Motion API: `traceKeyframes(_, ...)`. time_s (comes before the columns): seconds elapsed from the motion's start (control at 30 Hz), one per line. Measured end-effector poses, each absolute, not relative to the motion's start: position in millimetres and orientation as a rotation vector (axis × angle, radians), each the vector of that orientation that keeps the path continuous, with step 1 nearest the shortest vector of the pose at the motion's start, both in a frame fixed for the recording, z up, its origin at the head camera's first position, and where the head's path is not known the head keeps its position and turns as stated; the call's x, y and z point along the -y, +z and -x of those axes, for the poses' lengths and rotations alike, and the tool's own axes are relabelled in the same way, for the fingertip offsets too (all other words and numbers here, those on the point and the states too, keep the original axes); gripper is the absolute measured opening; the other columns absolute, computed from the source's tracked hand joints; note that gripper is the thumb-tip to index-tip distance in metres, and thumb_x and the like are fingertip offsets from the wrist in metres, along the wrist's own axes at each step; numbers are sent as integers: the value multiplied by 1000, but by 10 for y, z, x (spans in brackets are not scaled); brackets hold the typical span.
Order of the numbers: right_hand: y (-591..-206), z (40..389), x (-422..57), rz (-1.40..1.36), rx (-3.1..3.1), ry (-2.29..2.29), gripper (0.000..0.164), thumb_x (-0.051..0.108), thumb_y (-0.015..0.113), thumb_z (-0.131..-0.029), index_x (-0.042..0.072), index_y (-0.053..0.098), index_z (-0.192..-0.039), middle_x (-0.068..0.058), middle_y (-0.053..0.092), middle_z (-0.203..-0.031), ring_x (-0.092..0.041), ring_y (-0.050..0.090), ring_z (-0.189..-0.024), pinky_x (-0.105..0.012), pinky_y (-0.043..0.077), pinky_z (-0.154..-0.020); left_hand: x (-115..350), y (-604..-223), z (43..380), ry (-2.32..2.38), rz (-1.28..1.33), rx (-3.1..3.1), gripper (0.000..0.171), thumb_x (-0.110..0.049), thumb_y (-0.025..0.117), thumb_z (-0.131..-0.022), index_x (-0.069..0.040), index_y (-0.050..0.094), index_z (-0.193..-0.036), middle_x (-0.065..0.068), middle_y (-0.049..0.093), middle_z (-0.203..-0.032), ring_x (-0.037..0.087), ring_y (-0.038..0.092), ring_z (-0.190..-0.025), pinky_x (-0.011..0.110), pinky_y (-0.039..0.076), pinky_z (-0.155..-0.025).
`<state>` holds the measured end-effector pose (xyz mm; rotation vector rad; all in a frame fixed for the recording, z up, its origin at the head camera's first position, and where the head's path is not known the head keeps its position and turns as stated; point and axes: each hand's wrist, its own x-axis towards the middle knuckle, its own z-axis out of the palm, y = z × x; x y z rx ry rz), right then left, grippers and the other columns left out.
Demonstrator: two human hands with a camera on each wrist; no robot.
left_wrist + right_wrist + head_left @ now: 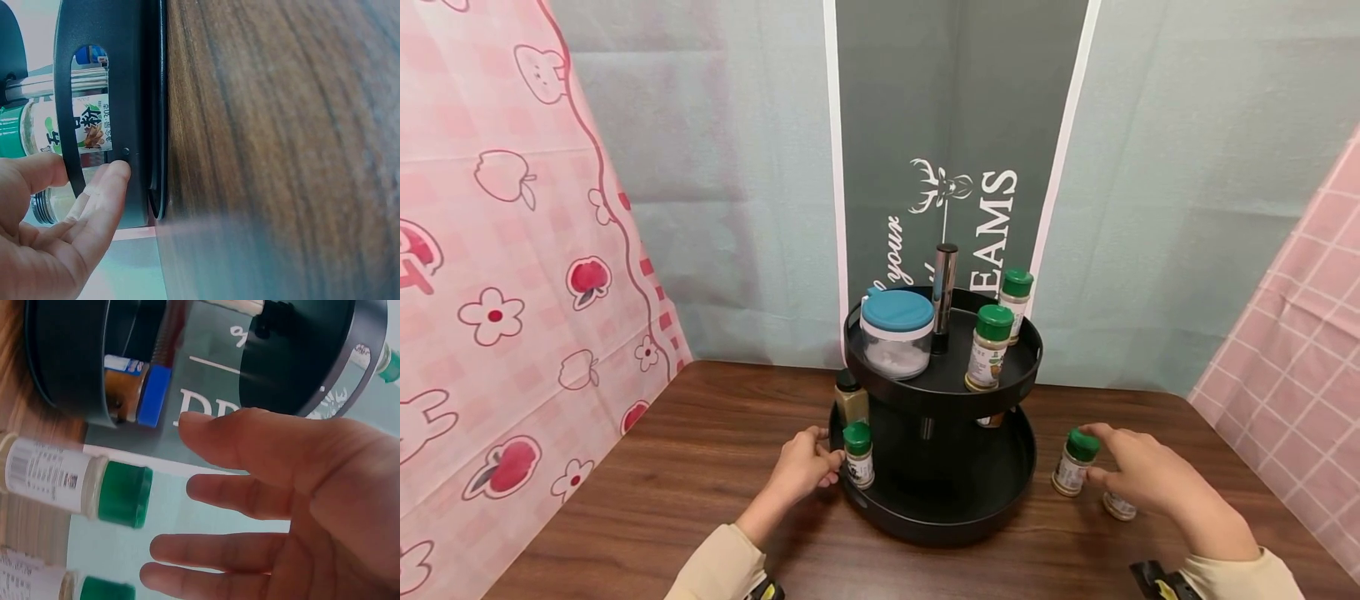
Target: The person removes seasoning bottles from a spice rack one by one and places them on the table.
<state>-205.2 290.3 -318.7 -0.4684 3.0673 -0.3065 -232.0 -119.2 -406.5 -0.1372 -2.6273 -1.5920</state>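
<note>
My left hand [808, 461] grips the left rim of the lower level of a black two-tier tray [936, 527]. In the left wrist view the thumb lies at the top of the rim and the fingers [112, 181] against its outer wall. Just inside stands a green-capped spice bottle [859, 468]. My right hand [1150, 471] hovers over two green-capped spice bottles on the table, the nearer to the tray [1068, 473] and another [1120, 505] partly hidden under the hand. The right wrist view shows its fingers extended, apart from the bottle caps [125, 494].
On the upper level stand a blue-lidded jar [897, 342], a tall dark shiny cylinder [944, 292] and two green-capped bottles [987, 354]. The lower level also holds a black-capped bottle [852, 404] and a blue-capped jar [153, 397]. Curtains surround the wooden table [722, 417].
</note>
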Motion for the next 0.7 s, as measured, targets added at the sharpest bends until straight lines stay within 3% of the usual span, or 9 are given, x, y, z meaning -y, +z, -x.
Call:
traceKeyframes(0.3,-3177,2082,-2737,480,-3033,-383,56,25,67,-78,-1,48,-124,-15,63,-96,-29,58,-81,-48,48,-63,1201,-4074,2316,-1603,117,2620,48,-5,64,-78,17,45,-117,6,60,-63,21,61,-52,31,53,-47)
traceKeyframes(0.7,-3177,2038,-2562,525,-3060,-357,57,31,68,-78,2,50,-123,-21,58,-105,-35,56,-90,-47,48,-64,1183,-4093,2332,-1649,110,2609,50,-5,65,-77,16,44,-118,8,60,-65,20,61,-52,30,53,-46)
